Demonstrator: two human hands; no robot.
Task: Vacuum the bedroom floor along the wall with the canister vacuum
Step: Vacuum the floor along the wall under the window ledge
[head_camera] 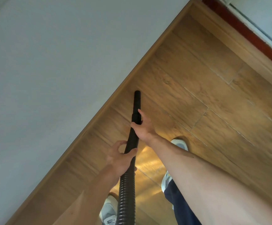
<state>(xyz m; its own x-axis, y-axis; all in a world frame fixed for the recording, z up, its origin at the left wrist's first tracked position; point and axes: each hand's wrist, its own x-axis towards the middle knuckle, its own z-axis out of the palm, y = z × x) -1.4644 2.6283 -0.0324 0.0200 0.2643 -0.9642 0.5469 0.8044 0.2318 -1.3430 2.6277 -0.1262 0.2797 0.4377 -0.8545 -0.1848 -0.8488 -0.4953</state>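
White wall point(51, 62) fills the left; 1 wood-tone skirting point(99, 109) runs diag. along its foot. L hand point(120, 158): grip wrapped on the black ribbed hose point(126, 189), fingers & thumb curled round it. 1 hose, rising from the btm edge to 1 smooth rigid tube point(137, 101). The tube's tip sits near the skirting, over the wood-look floor point(213, 95); can't tell if it touches the boards. R hand point(144, 125): grip closed on the collar where hose meets tube, just ahead of the L hand. 2 grey-white shoes: L shoe point(107, 211) at btm beside the hose, R shoe point(180, 144) partly hidden behind the R forearm. Dark trouser leg point(177, 202) below that arm. 1 red-brown strip point(245, 31) edges the floor top right.
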